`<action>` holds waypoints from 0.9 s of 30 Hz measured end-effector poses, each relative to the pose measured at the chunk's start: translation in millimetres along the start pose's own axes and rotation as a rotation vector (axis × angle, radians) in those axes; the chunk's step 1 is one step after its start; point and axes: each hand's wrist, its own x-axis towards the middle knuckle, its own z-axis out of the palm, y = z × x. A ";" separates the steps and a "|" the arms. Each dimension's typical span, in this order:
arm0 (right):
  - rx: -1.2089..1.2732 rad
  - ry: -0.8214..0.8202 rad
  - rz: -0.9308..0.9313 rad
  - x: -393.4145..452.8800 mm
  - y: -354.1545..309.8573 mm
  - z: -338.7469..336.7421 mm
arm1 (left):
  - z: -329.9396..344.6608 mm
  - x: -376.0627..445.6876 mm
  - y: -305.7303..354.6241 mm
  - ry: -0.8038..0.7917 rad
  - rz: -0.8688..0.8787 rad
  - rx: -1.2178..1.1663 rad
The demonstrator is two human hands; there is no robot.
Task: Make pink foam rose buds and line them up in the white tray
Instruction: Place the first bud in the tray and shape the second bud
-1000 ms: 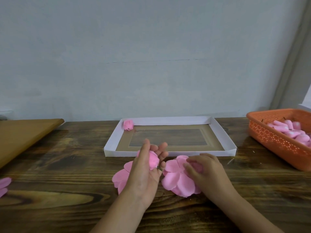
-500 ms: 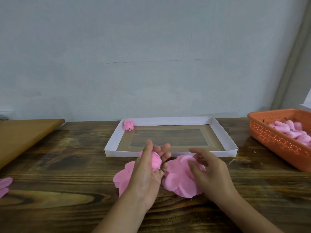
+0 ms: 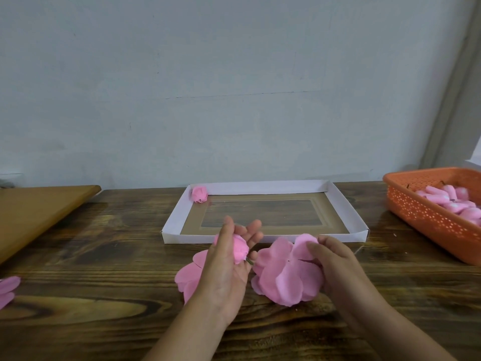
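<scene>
Dark wooden table (image 3: 104,256) against pale wall. Left hand (image 3: 226,269) cradling rolled pink bud (image 3: 240,250), fingers (image 3: 253,230) loosely curled round it. Right hand (image 3: 333,264) pinching petal stack (image 3: 283,274). White tray (image 3: 174,220) just beyond, one finished bud (image 3: 199,194) in far-left corner. Probably light, soft foam, crushable; best held near base.

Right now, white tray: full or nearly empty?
Nearly empty. The white tray holds one pink rose bud in its far-left corner; the rest of its floor shows bare.
</scene>
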 end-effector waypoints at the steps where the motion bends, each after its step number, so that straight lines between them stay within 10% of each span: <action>1: 0.039 -0.047 0.022 -0.4 -0.9 -1.0 | 0.0 0.1 -0.1 0.001 0.000 0.004; 27: 0.119 -0.385 0.106 -21.8 -0.4 12.1 | 8.2 -13.0 -9.5 -0.027 0.075 0.273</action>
